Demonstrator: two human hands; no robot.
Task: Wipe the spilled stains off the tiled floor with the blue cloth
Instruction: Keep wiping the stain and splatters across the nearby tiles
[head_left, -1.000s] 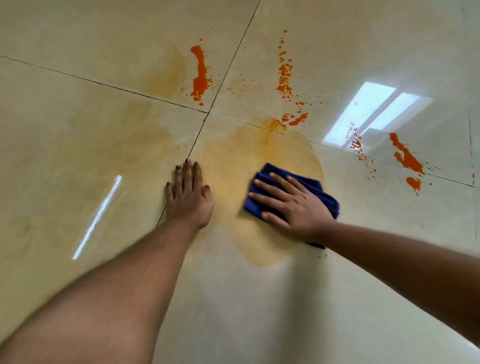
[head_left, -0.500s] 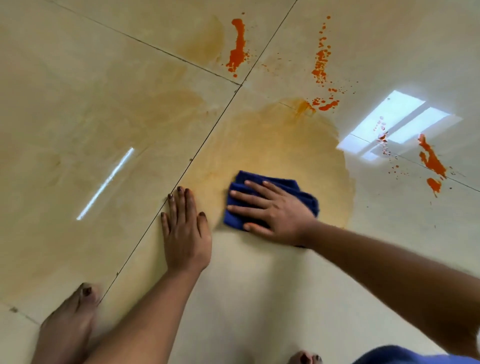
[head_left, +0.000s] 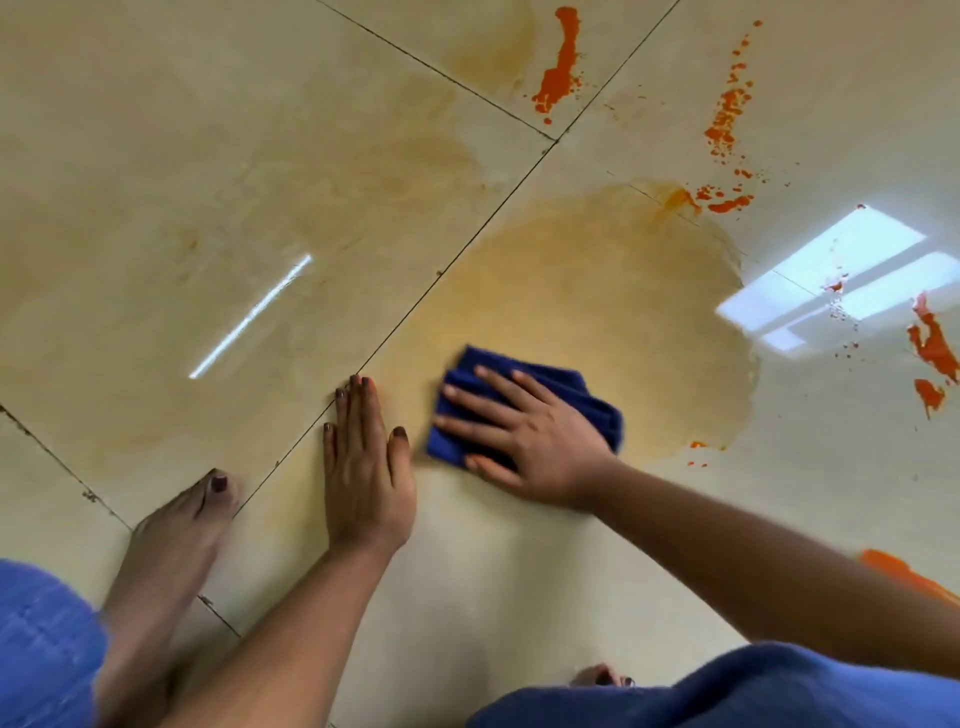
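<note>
A folded blue cloth (head_left: 597, 402) lies on the glossy beige tiled floor (head_left: 182, 208), at the near edge of a wide smeared orange-yellow patch (head_left: 597, 291). My right hand (head_left: 524, 431) presses flat on the cloth with fingers spread, covering most of it. Just left of the cloth, my left hand (head_left: 366, 462) rests flat on the floor, fingers together, holding nothing. Thick orange stains remain farther off: one streak (head_left: 558, 67) at the top, a spattered line (head_left: 727, 114) to its right, and blobs (head_left: 932, 348) at the right edge.
My bare left foot (head_left: 171, 545) stands on the floor at lower left, and toes of the other foot (head_left: 602, 675) show at the bottom. Blue clothing (head_left: 41, 649) fills both lower corners. An orange patch (head_left: 893, 569) shows behind my right forearm. Fainter smears (head_left: 405, 171) cover the left tile.
The view has tilted down and back, so my feet and blue clothing have come into sight. My right hand has dragged the cloth nearer to me across the smeared patch, closer to my left hand.
</note>
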